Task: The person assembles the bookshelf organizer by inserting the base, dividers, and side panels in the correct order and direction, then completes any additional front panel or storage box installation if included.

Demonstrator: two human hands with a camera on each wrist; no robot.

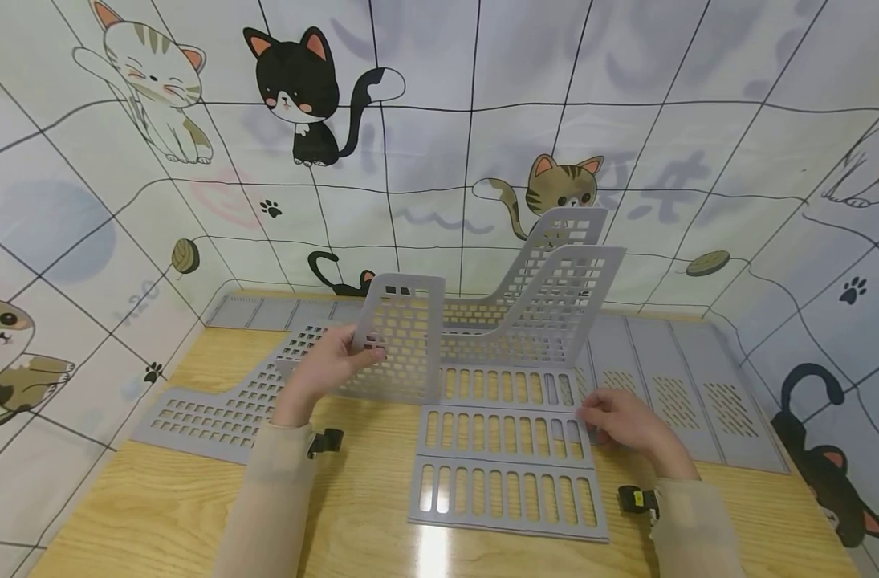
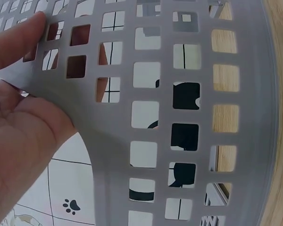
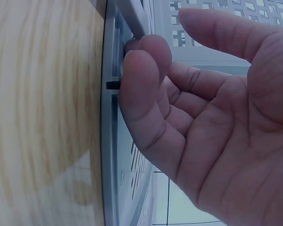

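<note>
Grey rack (image 1: 504,462), upright panels (image 1: 547,321), left fingers (image 1: 369,357) gripping one

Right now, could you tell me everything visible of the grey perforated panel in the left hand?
The grey, plastic-looking panel has rows of rounded rectangular holes, a plain border and rounded top corners. It stands roughly upright over the pale wooden table. The bare left hand grips it, thumb in front, fingers behind. What its bottom touches is unclear.

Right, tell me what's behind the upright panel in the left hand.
Behind the panel, its holes show fingers of the left hand, the patterned backdrop and wooden tabletop; anything behind its solid parts is covered.
</note>
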